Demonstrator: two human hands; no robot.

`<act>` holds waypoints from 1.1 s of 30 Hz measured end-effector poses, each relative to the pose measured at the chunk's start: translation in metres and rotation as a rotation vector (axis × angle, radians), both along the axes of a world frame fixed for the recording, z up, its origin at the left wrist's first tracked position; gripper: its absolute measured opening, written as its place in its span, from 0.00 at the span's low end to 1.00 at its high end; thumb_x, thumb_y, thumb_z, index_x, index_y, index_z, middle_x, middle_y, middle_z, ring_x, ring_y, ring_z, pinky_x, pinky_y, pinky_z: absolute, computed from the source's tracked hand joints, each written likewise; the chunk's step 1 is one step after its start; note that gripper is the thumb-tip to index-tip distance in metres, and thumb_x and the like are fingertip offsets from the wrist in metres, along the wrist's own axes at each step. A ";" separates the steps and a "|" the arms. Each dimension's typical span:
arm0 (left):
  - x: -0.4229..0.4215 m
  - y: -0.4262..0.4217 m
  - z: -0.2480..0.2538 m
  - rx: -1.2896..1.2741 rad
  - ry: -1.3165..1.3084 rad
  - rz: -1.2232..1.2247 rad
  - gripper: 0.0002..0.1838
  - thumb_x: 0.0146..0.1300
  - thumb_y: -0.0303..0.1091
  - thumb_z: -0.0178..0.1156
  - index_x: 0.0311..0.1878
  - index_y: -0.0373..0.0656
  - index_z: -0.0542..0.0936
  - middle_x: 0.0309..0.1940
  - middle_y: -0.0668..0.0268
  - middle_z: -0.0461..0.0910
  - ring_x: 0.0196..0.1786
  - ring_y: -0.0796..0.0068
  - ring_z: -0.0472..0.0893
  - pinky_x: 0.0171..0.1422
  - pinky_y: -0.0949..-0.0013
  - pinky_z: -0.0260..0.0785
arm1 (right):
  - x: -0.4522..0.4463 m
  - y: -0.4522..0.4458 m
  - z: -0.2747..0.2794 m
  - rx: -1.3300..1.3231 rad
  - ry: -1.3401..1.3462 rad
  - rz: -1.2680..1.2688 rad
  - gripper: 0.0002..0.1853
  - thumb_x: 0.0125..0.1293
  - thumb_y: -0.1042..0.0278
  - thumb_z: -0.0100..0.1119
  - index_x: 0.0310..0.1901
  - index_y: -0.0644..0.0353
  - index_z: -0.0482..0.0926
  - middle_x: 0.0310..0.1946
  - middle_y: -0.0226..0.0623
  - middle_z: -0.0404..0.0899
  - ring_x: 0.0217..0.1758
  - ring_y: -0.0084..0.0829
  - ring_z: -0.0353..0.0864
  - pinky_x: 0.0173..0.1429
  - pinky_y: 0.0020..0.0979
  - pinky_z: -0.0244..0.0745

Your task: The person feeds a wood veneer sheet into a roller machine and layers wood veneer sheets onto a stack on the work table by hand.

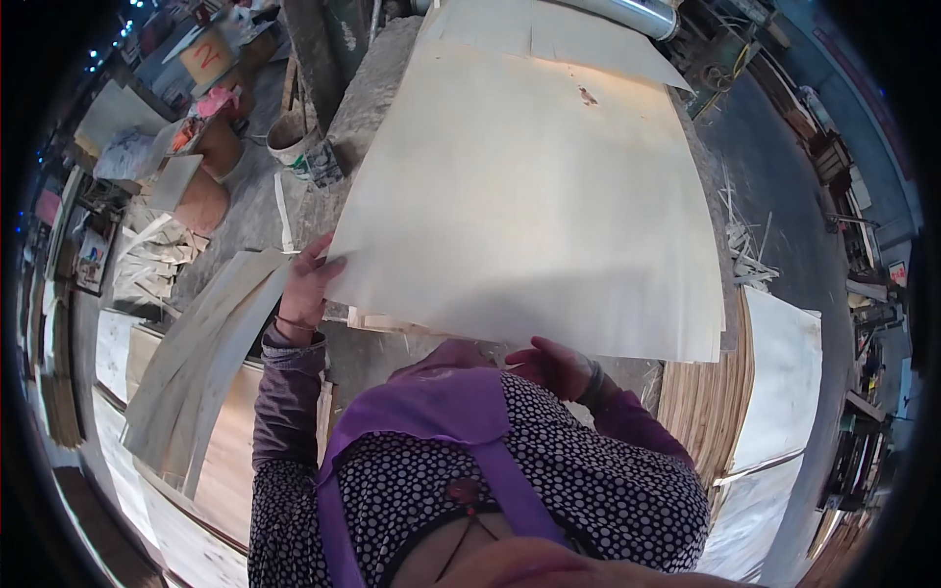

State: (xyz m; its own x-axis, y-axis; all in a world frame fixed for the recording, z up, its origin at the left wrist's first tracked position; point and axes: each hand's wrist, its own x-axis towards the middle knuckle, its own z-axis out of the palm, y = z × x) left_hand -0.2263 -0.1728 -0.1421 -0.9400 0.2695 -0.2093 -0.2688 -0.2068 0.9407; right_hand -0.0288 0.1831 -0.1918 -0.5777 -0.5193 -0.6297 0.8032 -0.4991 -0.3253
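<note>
A large pale veneer sheet point(520, 196) lies in front of me, with a small torn hole near its far end. My left hand point(312, 279) is at the sheet's left edge, near the front corner, its fingers apart and thumb by the edge. Close to the sheet's front edge is my right hand point(551, 367), fingers apart, with nothing visible in it. Another pale sheet point(569, 37) lies across the far end. Under the near edge, the rim of more wood point(392, 323) shows.
Stacked veneer point(706, 402) stands at the right, with white-topped sheets point(779, 382) beside it. Loose strips point(201, 363) lean at the left. A bucket point(287, 137) stands by a post at the back left. A metal cylinder point(627, 12) crosses the far end.
</note>
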 end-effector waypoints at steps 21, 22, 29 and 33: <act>-0.011 -0.038 -0.045 -0.085 -0.134 0.072 0.21 0.58 0.24 0.52 0.56 0.39 0.69 0.39 0.60 0.79 0.33 0.75 0.80 0.32 0.75 0.74 | -0.041 0.023 0.069 0.627 0.446 0.041 0.29 0.66 0.41 0.40 0.41 0.66 0.74 0.26 0.44 0.79 0.24 0.30 0.78 0.28 0.26 0.74; -0.010 -0.036 -0.046 -0.089 -0.156 0.086 0.21 0.58 0.25 0.53 0.57 0.39 0.69 0.38 0.60 0.79 0.31 0.76 0.79 0.31 0.76 0.73 | -0.049 0.028 0.069 0.639 0.421 0.035 0.28 0.66 0.42 0.41 0.40 0.66 0.75 0.25 0.43 0.78 0.22 0.29 0.77 0.26 0.26 0.73; 0.000 -0.018 -0.042 -0.151 -0.187 0.176 0.22 0.59 0.28 0.53 0.58 0.40 0.67 0.37 0.61 0.80 0.29 0.77 0.79 0.29 0.77 0.70 | -0.123 0.097 0.029 0.524 0.286 -0.189 0.20 0.64 0.48 0.49 0.48 0.55 0.71 0.33 0.42 0.80 0.23 0.27 0.76 0.26 0.24 0.73; 0.004 -0.018 -0.051 -0.232 -0.164 0.235 0.24 0.58 0.29 0.55 0.59 0.40 0.67 0.36 0.63 0.79 0.29 0.79 0.78 0.30 0.78 0.68 | -0.185 0.120 -0.014 0.386 0.203 -0.398 0.22 0.63 0.53 0.54 0.56 0.47 0.65 0.40 0.44 0.79 0.27 0.28 0.78 0.29 0.28 0.75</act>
